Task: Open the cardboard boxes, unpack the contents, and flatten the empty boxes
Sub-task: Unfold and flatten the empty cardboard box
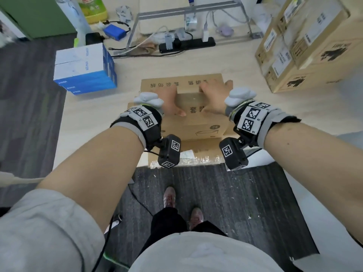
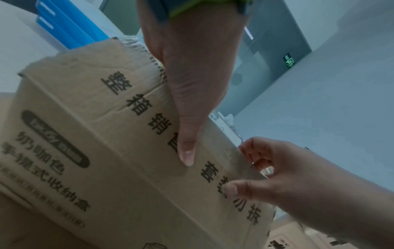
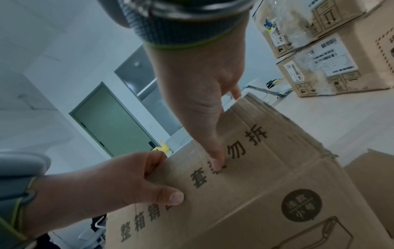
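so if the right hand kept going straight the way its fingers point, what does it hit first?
Probably nothing soon. The right hand already grips the far top edge of the box, fingers pointing away across the table. Beyond the flap the table looks bare up to the power strip, though depth is hard to judge.

box (image 1: 198, 122): brown, black letters, a dark round mark
tape (image 1: 188, 160): clear, shiny
table (image 1: 94, 114): pale wood
small boxes (image 1: 82, 69): white tops, blue sides
big boxes (image 1: 314, 55): brown, black animal prints, white labels
power strip (image 1: 186, 45): black
bottle (image 1: 92, 8): yellow, green label
floor (image 1: 206, 189): dark grey, thin stripes
wrist bands (image 1: 145, 118): black and grey, black-and-white square codes
sleeve (image 1: 45, 228): light grey
shoes (image 1: 169, 195): pinkish
door (image 3: 108, 121): pale green
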Motion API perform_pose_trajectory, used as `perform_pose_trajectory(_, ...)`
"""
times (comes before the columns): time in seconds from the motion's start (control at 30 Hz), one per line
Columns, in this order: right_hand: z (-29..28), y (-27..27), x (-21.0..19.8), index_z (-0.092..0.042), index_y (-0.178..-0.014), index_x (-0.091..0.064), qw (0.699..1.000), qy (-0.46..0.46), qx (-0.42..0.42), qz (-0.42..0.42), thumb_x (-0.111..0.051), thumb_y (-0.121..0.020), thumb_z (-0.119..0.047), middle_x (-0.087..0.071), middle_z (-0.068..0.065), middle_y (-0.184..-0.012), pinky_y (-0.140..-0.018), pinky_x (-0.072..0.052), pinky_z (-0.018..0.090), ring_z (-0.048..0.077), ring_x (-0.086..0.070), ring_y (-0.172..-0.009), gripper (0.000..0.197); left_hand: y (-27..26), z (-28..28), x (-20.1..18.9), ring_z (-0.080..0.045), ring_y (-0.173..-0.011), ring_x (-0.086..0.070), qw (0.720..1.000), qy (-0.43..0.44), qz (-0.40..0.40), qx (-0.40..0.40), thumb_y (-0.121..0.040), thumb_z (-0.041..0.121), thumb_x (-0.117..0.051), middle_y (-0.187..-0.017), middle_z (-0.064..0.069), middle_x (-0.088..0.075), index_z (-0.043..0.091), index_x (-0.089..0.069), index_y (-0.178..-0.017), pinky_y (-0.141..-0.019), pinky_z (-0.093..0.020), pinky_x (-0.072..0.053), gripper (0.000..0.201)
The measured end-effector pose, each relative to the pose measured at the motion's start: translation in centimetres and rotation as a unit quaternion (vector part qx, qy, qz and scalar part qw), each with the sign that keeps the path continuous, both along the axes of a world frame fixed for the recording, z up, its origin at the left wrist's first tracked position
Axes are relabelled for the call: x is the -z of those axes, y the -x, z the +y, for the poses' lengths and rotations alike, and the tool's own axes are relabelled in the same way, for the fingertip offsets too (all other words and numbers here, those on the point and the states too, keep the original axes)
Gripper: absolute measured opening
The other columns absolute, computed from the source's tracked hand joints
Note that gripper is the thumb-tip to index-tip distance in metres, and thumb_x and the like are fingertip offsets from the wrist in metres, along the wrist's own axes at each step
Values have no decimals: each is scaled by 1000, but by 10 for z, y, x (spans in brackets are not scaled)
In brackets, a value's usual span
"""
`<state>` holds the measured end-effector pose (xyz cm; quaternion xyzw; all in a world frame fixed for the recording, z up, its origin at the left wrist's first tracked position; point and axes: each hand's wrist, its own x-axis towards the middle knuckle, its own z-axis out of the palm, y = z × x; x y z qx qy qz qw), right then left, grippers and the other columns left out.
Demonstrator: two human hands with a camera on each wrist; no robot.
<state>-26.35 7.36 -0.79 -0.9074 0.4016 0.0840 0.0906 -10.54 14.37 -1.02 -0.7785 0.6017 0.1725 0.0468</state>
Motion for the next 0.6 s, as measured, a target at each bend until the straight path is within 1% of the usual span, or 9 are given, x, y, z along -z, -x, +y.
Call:
perform_pose_trajectory(0.1, 2, 6, -21, -14, -99, -53, 999, 24, -7, -27, -67, -84, -22, -62, 7, -102, -73, -41, 32, 28, -57, -92, 23, 4, 9, -27, -25, -95, -57, 1000, 12, 8, 1, -83, 40, -70, -111, -9, -62, 5, -55, -116, -83, -32, -46, 50)
perform_pose_trajectory(0.17, 7, 8, -34, -14, -90, -52, 999, 10, -22, -29, -63, -85, -10, -63, 9, -98, -64, -39, 30, 27, -58, -85, 13, 7, 13, -40, -21, -84, -55, 1000, -13, 2, 3, -86, 41, -67, -103, -10, -66, 3, -64, -106, -72, -28, -44, 43)
perform_pose_trajectory(0.27, 21, 13, -40, -12, -80, -54, 999, -15, -45, 11, -59, -86, -5, -63, 7, -92, -54, -37, 25, 25, -59, -83, 11, 11, 23, -48, -22, -78, -61, 998, -49, 21, -15, -80, 67, -56, -93, -8, -70, 9, -69, -91, -71, -30, -50, 60)
perform_pose_trajectory(0.3, 25, 15, -41, -11, -83, -58, 998, -44, -46, 24, -63, -86, -11, -65, 6, -92, -54, -41, 23, 23, -60, -82, 6, 11, 26, -47, -22, -80, -63, 997, -61, 35, -34, -79, 75, -47, -90, -6, -70, 11, -69, -89, -76, -33, -52, 69)
perform_pose_trajectory(0.33, 28, 17, -37, -10, -88, -62, 996, -72, -46, 32, -68, -84, -25, -67, 4, -92, -59, -47, 25, 22, -61, -81, 17, 12, 28, -44, -21, -83, -65, 994, -73, 57, -55, -80, 78, -39, -90, -4, -69, 12, -69, -91, -80, -36, -54, 74)
perform_pose_trajectory(0.37, 30, 17, -31, -11, -92, -64, 993, -94, -50, 47, -70, -79, -48, -68, 4, -91, -64, -51, 29, 21, -63, -80, 39, 12, 32, -41, -22, -88, -66, 990, -84, 84, -72, -84, 76, -35, -95, -4, -69, 11, -68, -97, -83, -38, -56, 74)
perform_pose_trajectory(0.43, 35, 17, -17, -11, -95, -68, 991, -110, -57, 46, -52, -64, -86, -69, 6, -88, -66, -51, 33, 21, -62, -74, 83, 12, 37, -32, -26, -97, -65, 989, -101, 80, -65, -93, 61, -42, -110, -8, -66, 8, -65, -112, -84, -37, -56, 61)
perform_pose_trajectory(0.5, 38, 14, -2, -9, -109, -64, 992, -121, -38, 28, -45, -73, -83, -67, 8, -100, -73, -48, 32, 20, -59, -81, 84, 11, 45, -23, -28, -111, -60, 989, -139, 19, -37, -97, 40, -51, -125, -14, -60, 4, -58, -126, -86, -32, -50, 46)
perform_pose_trajectory(0.6, 43, 12, 19, -6, -133, -47, 992, -118, -39, 37, -60, -86, -53, -53, 10, -129, -95, -45, 39, 26, -54, -111, 67, 6, 55, -4, -29, -125, -49, 979, -201, -42, 6, -97, 25, -54, -138, -16, -49, 0, -45, -138, -100, -31, -36, 48)
